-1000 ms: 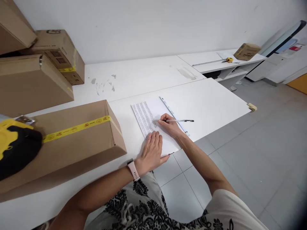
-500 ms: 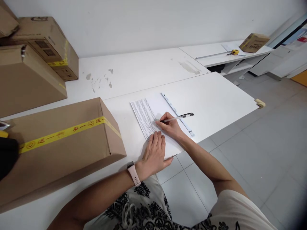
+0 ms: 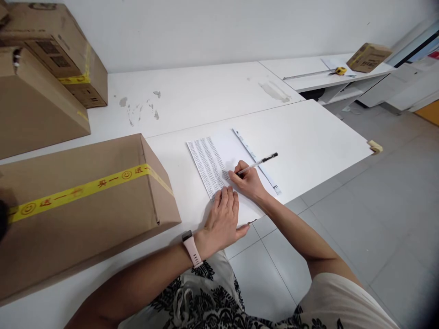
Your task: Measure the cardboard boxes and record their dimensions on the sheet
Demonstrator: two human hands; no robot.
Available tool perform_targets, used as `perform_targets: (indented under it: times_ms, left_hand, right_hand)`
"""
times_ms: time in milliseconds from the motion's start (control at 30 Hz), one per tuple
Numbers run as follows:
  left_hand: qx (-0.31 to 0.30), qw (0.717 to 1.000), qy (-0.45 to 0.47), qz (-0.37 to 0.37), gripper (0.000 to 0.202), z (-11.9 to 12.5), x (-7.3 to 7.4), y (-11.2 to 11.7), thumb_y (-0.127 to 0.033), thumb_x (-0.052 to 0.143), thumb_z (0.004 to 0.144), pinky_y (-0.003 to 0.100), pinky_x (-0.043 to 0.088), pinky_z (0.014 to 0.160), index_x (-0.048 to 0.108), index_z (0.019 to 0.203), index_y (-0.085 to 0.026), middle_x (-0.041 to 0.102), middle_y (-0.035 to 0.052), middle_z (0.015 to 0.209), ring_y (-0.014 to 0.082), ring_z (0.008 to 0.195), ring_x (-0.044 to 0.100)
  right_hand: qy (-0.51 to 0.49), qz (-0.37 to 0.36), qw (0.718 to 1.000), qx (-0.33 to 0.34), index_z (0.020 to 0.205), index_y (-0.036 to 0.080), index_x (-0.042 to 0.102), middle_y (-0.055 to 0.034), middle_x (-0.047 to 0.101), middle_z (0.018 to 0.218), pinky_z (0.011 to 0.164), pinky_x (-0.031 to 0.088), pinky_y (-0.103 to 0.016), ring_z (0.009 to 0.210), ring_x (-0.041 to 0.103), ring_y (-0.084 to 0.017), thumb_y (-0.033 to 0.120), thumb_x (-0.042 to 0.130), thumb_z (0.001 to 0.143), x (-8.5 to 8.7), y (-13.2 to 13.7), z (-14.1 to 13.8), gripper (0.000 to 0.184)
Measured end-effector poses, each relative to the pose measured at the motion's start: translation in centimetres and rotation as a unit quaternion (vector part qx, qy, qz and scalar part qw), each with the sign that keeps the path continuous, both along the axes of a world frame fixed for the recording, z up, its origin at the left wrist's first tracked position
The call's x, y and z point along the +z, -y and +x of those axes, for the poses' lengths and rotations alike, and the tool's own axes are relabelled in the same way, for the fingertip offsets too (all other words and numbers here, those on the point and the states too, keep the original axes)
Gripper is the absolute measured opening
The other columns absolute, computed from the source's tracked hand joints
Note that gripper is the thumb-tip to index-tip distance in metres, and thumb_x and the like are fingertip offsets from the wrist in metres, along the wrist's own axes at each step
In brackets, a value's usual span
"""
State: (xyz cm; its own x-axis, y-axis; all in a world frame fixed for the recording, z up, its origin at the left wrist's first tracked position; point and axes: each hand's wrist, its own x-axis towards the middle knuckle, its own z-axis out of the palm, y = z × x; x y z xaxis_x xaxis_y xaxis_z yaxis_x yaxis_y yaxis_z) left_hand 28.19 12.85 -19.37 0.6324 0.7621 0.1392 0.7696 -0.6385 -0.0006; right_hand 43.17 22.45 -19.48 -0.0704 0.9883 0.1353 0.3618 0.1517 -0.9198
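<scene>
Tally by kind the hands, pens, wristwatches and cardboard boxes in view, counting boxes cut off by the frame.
Hands: 2 (left hand, right hand)
Pen: 1
Wristwatch: 1
Cardboard boxes: 5, one barely showing at the top left corner
Total: 9

The left hand (image 3: 224, 214) covers part of the paper (image 3: 228, 153) by the tabletop's (image 3: 308, 132) near edge, and the right hand (image 3: 250, 180) hides more. The columns of small marks (image 3: 207, 164) are too fine to read. Fingers conceal the lower part of the pen (image 3: 262, 162); whether its tip touches the sheet cannot be told. Toward the tabletop's left end, the long carton (image 3: 103, 224) is cut off by the picture's edge, as is a dark object (image 3: 2, 219) over it, too little shown to identify. Behind, the slant-sided box (image 3: 37, 109) runs out of view too.
</scene>
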Motion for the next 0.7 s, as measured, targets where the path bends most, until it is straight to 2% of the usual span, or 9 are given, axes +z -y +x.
perform_targets:
  times_ms: [333,467,700]
  left_hand:
    - [-0.001,1.000,0.018,-0.016,0.094,-0.01,-0.23,0.06,-0.066,0.047,0.096,0.052,0.027,0.124,0.042,0.150,0.010,0.044,0.0340,0.157,0.0432,0.149,0.040]
    - [0.004,1.000,0.021,-0.018,0.092,0.04,-0.36,0.07,-0.066,0.045,0.096,0.053,0.026,0.125,0.041,0.152,0.007,0.044,0.0319,0.158,0.0423,0.150,0.039]
    - [-0.002,1.000,0.016,-0.015,0.094,0.01,-0.04,0.03,-0.066,0.048,0.095,0.052,0.028,0.124,0.042,0.149,0.011,0.045,0.0350,0.156,0.0440,0.148,0.041]
  right_hand:
    - [0.011,0.009,1.000,-0.001,0.068,0.024,0.044,0.0053,0.042,0.059,0.053,0.029,-0.030,0.055,0.036,-0.012,0.032,0.066,0.086,0.00,0.20,-0.04,0.029]
    - [0.015,0.008,1.000,0.002,0.068,0.024,0.044,0.0053,0.041,0.059,0.052,0.029,-0.030,0.054,0.036,-0.011,0.032,0.064,0.086,0.01,0.19,-0.08,0.029]
    - [0.027,0.002,1.000,-0.001,0.067,0.024,0.043,0.0059,0.040,0.056,0.052,0.028,-0.030,0.053,0.036,-0.011,0.032,0.065,0.083,0.45,0.27,-0.14,0.028]
